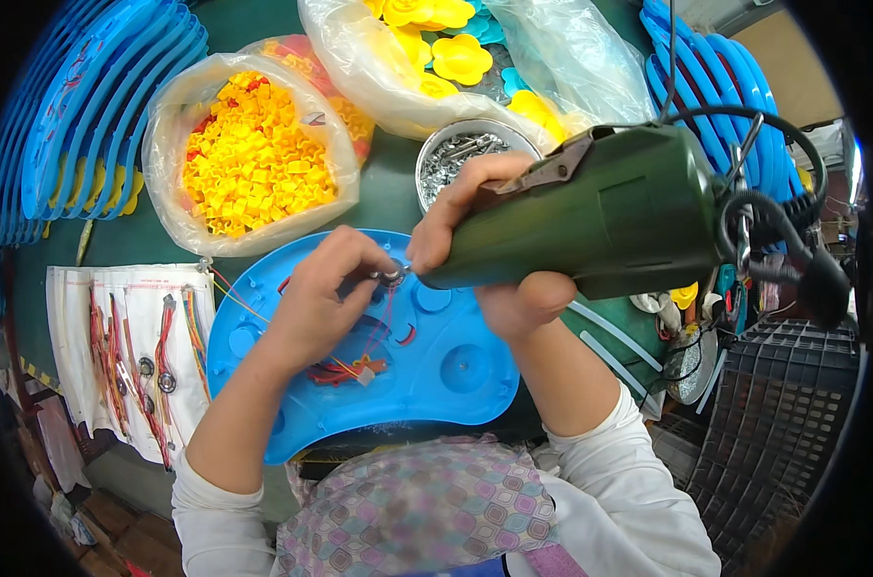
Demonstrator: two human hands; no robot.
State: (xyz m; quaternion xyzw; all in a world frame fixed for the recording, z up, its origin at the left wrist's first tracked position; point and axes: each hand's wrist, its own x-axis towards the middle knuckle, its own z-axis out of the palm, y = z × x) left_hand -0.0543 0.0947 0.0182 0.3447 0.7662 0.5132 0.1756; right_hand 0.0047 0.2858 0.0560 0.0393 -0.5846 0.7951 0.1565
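Left hand [313, 300] pinches a small metal part, probably a screw, against the blue plastic panel [436, 370] on the bench. Right hand [499, 236] is wrapped around the green power screwdriver [600, 216], tip at that part. Looks like the fastening step; next needs the bit seated square. Screw bowl [465, 149] and bag of yellow pieces [254, 154] lie beyond.

One green driver [600, 216], one blue shell [436, 365], one screw bowl [461, 154], three bags [249, 144], two blue stacks [100, 96].
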